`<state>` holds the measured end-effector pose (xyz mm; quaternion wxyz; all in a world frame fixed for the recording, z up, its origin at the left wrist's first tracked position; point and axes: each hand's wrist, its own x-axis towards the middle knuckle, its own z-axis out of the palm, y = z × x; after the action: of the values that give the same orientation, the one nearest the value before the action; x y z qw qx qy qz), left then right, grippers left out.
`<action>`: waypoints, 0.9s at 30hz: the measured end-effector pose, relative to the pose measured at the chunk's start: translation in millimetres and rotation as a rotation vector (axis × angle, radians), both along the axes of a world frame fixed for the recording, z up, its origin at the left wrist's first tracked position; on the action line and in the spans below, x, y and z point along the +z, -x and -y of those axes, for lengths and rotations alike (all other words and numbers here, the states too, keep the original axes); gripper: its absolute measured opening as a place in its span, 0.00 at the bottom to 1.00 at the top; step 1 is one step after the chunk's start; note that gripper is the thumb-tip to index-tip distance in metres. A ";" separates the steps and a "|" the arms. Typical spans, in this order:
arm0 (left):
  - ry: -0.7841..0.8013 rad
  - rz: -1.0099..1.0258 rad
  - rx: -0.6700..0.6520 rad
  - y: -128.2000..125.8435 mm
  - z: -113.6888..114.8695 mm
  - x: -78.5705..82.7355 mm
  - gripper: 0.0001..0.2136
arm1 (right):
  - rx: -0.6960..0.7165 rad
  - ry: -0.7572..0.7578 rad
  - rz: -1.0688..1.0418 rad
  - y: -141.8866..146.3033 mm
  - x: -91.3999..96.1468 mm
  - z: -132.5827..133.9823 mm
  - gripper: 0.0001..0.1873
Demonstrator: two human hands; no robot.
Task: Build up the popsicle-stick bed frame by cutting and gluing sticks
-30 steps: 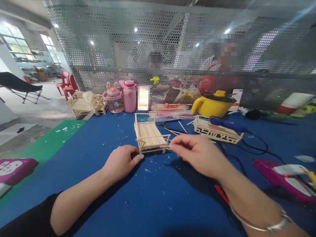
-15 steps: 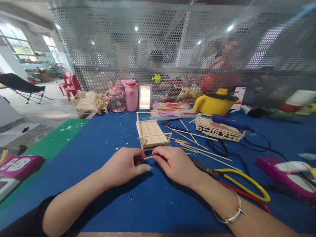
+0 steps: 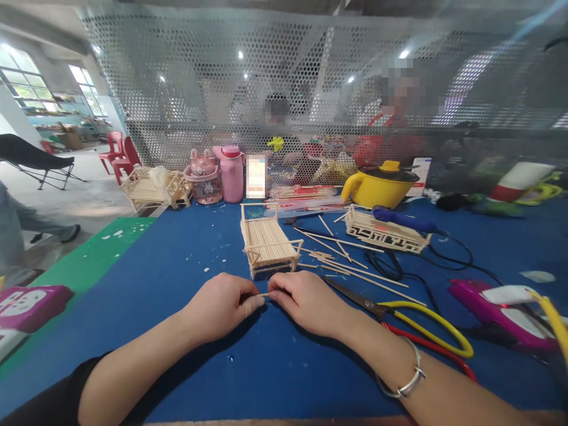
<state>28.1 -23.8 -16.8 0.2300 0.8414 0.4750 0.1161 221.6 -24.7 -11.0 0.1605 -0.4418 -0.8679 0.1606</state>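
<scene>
My left hand and my right hand meet on the blue table, fingertips pinched together on a short thin wooden stick between them. Just beyond the hands stands a small bed-shaped model of wooden sticks. Several loose long sticks lie to its right. Yellow-and-red handled scissors lie by my right wrist, which wears a silver bangle.
A second stick model with a blue tool on it sits at the right, with black cables. A yellow pot, pink bottles and another model line the mesh screen. Two people sit behind it. Purple cases lie at both sides.
My right hand drew back from the bed model's corner toward my left hand; both now pinch a short stick close together. A person's legs appeared at the far left.
</scene>
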 end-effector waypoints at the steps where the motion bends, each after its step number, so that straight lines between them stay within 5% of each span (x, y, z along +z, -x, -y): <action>1: 0.001 0.010 0.012 -0.1 0.0 -0.1 0.16 | -0.001 0.004 -0.027 0.0 -0.5 -0.3 0.08; 6: -0.019 0.043 0.033 -0.1 -0.6 -0.7 0.18 | -0.042 -0.002 -0.187 -1.0 -3.2 -2.6 0.08; 13: -0.016 0.056 0.025 -0.4 -0.9 -2.9 0.16 | -0.038 0.037 -0.158 -2.3 -2.5 -2.5 0.07; 16: -0.043 0.170 0.085 -1.5 0.5 -0.9 0.15 | -0.053 -0.015 -0.234 -2.5 -0.7 -3.1 0.08; 22: -0.197 0.412 0.461 -3.1 -3.9 -2.9 0.16 | -0.125 -0.182 -0.402 3.4 -2.8 -13.2 0.07; 27: -0.066 0.695 0.372 -6.9 -14.1 -5.3 0.20 | -0.152 -0.231 -0.433 8.3 -6.0 -23.3 0.06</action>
<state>34.9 -9.7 -22.1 0.3251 0.6586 0.5090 0.4489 213.3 -1.4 -17.1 0.4036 -0.4399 -0.7901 0.1388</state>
